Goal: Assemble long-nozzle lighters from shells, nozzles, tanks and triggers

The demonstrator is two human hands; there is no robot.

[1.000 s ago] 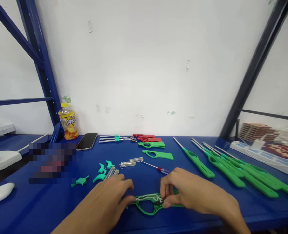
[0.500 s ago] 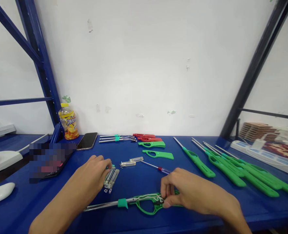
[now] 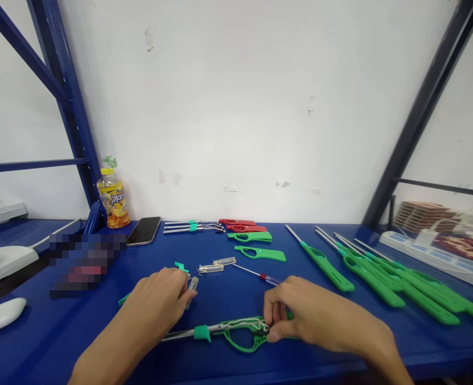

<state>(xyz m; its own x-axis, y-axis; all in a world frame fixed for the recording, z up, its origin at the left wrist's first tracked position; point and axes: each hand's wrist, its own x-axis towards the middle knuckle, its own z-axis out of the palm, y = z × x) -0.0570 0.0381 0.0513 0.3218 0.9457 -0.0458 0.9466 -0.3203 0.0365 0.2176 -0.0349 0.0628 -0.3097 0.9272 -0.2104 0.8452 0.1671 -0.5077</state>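
A half-open green lighter handle [image 3: 241, 332] with white wires inside lies on the blue bench [image 3: 236, 299], its metal tube and teal collar [image 3: 201, 332] pointing left. My right hand [image 3: 304, 315] pinches the handle's right end, fingers closed on it. My left hand [image 3: 160, 302] rests further left, fingers curled over a small clear tube [image 3: 192, 285] that sticks out past the fingertips. Small teal trigger pieces [image 3: 181, 266] lie just beyond that hand, and one shows at its left edge.
Several finished green lighters [image 3: 380, 272] lie at right, near a power strip [image 3: 432, 250]. Behind are green handle shells [image 3: 260, 253], red shells [image 3: 240, 224], metal tubes [image 3: 188, 227], a screwdriver [image 3: 256, 275], a phone [image 3: 143, 231] and a drink bottle [image 3: 113, 199].
My left hand left the lighter's tube end, reached out to the clear tubes and has drawn back toward me, curled over them. The right hand has stayed on the handle.
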